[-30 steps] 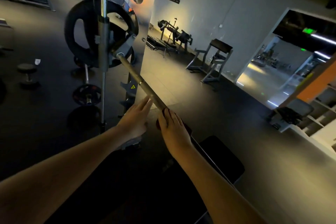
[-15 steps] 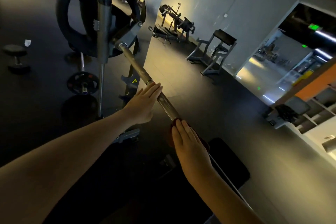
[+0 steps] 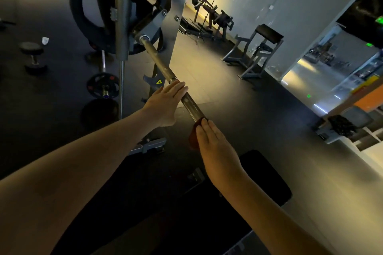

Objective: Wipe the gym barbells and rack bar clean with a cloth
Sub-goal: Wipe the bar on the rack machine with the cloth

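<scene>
A steel rack bar (image 3: 160, 61) slants from the carriage at upper left down toward me. My left hand (image 3: 165, 103) rests on it with straight fingers laid across the metal. Lower on the bar, my right hand (image 3: 215, 147) presses a dark red cloth (image 3: 193, 136) onto it; its fingers lie straight along the bar and the thumb is hidden. The cloth bulges out under the fingertips and on the hand's left side. The bar below my right hand is hidden by my arm.
A large black weight plate (image 3: 83, 23) and a chrome guide rod (image 3: 123, 16) stand at the bar's far end. A black bench pad (image 3: 267, 178) lies under the bar. A dumbbell (image 3: 34, 56) and a small loaded barbell (image 3: 103, 86) sit on the floor at left.
My right hand has slid the cloth down the bar toward me, widening the gap to my left hand. My left hand has shifted a little up the bar.
</scene>
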